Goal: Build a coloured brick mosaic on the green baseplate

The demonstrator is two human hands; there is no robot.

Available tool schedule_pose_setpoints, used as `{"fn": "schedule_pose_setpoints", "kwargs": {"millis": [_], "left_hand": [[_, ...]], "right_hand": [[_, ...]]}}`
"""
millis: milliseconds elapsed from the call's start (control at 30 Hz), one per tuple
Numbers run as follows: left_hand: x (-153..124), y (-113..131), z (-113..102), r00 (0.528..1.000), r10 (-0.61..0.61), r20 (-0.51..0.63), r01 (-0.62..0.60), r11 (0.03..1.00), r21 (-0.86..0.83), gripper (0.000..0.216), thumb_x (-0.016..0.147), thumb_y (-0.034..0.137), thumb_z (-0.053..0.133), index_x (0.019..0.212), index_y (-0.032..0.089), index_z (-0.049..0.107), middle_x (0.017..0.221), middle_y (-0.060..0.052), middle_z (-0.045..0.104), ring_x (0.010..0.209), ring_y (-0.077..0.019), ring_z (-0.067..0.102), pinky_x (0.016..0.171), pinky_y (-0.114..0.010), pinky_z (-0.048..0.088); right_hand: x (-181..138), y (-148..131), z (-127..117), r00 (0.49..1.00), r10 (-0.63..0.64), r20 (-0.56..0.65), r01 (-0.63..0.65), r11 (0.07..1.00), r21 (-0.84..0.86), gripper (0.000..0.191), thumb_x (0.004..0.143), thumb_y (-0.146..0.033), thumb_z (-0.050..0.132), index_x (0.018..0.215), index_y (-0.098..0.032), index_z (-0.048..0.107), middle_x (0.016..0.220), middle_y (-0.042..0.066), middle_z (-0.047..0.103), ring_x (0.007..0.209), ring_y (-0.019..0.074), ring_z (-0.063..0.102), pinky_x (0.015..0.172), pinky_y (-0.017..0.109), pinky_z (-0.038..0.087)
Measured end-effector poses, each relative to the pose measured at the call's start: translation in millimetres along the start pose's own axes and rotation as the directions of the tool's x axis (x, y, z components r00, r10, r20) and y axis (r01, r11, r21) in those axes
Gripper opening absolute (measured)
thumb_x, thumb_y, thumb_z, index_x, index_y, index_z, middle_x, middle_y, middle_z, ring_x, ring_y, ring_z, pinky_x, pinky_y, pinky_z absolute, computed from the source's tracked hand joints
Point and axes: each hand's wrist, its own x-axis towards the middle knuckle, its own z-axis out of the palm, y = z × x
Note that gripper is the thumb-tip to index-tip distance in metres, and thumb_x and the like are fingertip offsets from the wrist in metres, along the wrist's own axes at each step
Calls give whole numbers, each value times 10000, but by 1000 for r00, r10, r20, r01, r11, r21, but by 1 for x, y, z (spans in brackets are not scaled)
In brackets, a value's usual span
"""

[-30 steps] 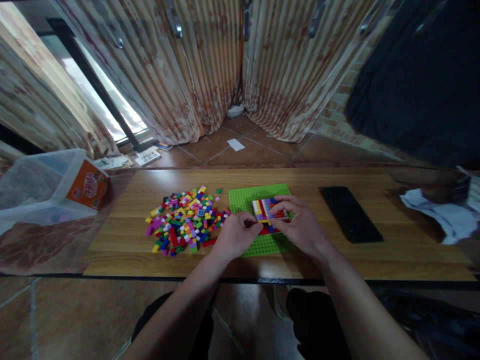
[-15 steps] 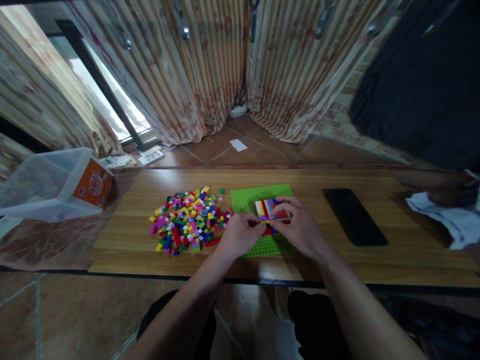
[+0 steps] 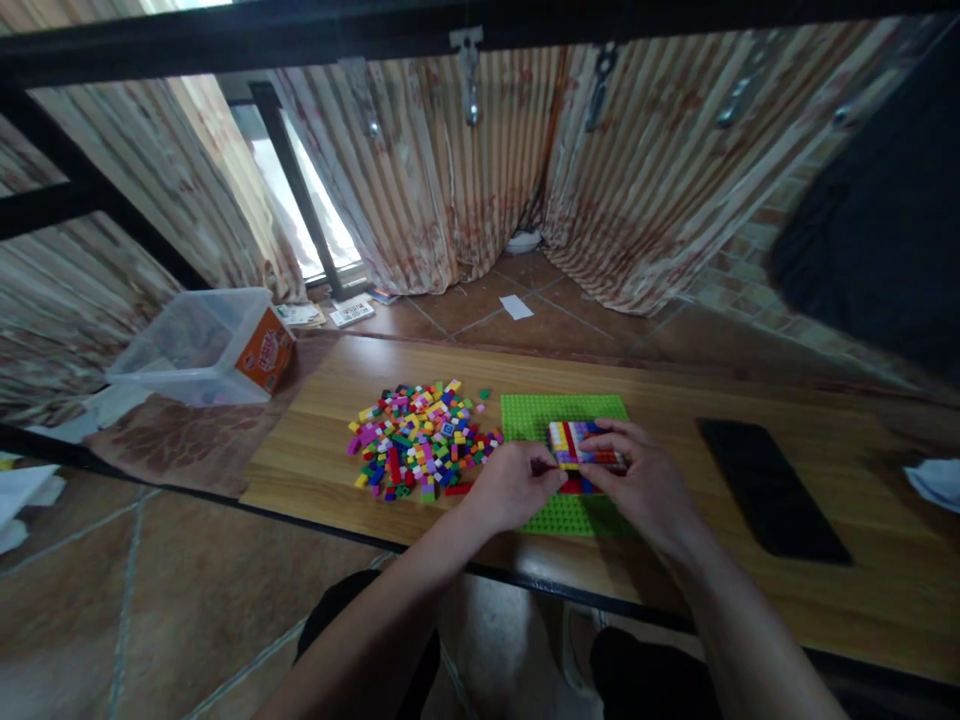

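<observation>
A green baseplate [image 3: 536, 415] lies on the wooden table [image 3: 675, 400] with a multicoloured block of small bricks [image 3: 571, 440] built on it. My left hand [image 3: 514, 485] is curled at the block's left side, its fingertips pinched against the bricks. From the right, my right hand [image 3: 645, 485] covers the block, with fingers pressed on its top and side. A heap of loose coloured bricks [image 3: 420, 440] lies just left of the baseplate.
A black phone [image 3: 772, 490] lies flat right of the baseplate. A clear plastic tub with an orange label [image 3: 206, 345] sits at the table's left end. White cloth [image 3: 934, 480] shows at the far right edge. Curtains hang behind, above a tiled floor.
The camera has swung left and tilted, so everything has shifted right in view. Both hands stay on the brick block with little change in grip.
</observation>
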Motion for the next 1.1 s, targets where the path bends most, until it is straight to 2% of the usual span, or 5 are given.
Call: {"fn": "schedule_pose_setpoints", "kwargs": {"millis": [133, 267, 367, 700, 1100], "left_hand": [[-7, -9, -41, 997, 83, 12, -83, 992, 99, 157, 821, 167, 540, 788, 142, 692, 722, -10, 668, 657, -114, 583, 619, -208, 429], [-20, -26, -87, 998, 36, -42, -17, 927, 374, 143, 782, 137, 567, 818, 178, 699, 836, -17, 696, 730, -137, 617, 683, -234, 459], [-28, -37, -104, 996, 37, -81, 11, 852, 524, 150, 778, 186, 596, 876, 208, 706, 985, -41, 693, 881, -186, 637, 785, -281, 486], [-31, -27, -85, 993, 15, -117, 73, 704, 706, 171, 773, 174, 552, 884, 206, 678, 1010, -70, 647, 956, -226, 635, 880, -345, 507], [-27, -28, -80, 988, 45, -146, 76, 688, 722, 165, 743, 121, 549, 868, 192, 630, 976, -73, 662, 963, -237, 623, 917, -359, 494]], "right_hand": [[0, 1, 0, 1000, 9, 10, -9, 1000, 29, 209, 730, -360, 672, 884, -230, 727, 1268, 103, 555, 1113, 296, 598, 837, 449, 574], [2, 1, -1, 1000, 8, 11, -8, 1000, 10, 213, 717, -341, 672, 886, -224, 730, 1268, 105, 562, 1116, 302, 601, 860, 466, 569], [4, 1, -1, 1000, 20, 1, -20, 1000, -6, 232, 713, -330, 664, 902, -215, 730, 1264, 114, 567, 1109, 306, 607, 874, 479, 564], [5, 5, 0, 1000, 17, -19, -18, 999, -37, 260, 717, -353, 656, 926, -215, 725, 1245, 115, 574, 1058, 292, 626, 818, 467, 585], [2, -3, -1, 1000, 13, -6, -13, 998, -64, 239, 762, -341, 626, 941, -211, 719, 1275, 123, 553, 1114, 304, 598, 875, 484, 560]]}}
